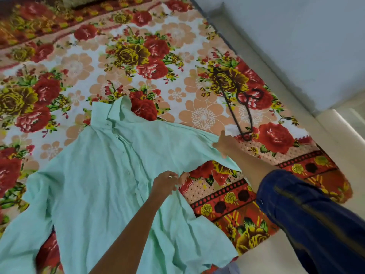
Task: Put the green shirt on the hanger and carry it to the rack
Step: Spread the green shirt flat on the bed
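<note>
A pale green shirt lies spread front-up on the bed, collar toward the far side and buttons down its middle. My left hand pinches the fabric near the shirt's right side seam. My right hand grips the end of the shirt's right sleeve, stretched out to the right. A dark thin hanger lies flat on the bed just beyond my right hand, its hook curling to the right. Neither hand touches the hanger.
The bed carries a floral sheet in red, yellow and peach. A pale wall runs along the bed's right side. Pale floor shows at the bed's near right corner.
</note>
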